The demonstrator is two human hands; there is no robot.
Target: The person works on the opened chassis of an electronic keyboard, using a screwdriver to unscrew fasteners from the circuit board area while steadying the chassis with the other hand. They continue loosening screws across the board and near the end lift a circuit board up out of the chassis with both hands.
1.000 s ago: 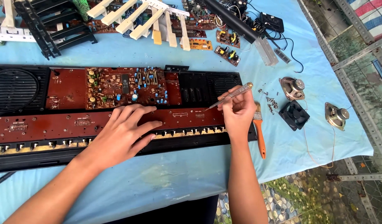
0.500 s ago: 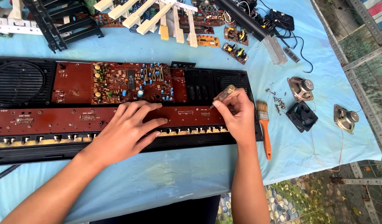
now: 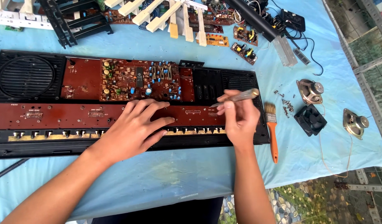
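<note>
An opened black keyboard case (image 3: 240,141) stretches across the middle of the frame on a counter (image 3: 166,178) covered in light blue cloth. The left hand (image 3: 135,128) lies flat, fingers spread, on the long brown circuit board (image 3: 66,116) near the frame's centre. The right hand (image 3: 238,118) pinches a slim screwdriver (image 3: 240,96) with a clear handle, its tip angled down-left toward the same board. Just right of the case lies an orange-handled brush (image 3: 272,130). Further right are a small black fan (image 3: 310,119), two loose speakers (image 3: 310,91) and scattered screws (image 3: 287,103). Along the top edge lie white piano keys (image 3: 174,16) and small circuit boards (image 3: 244,43).
</note>
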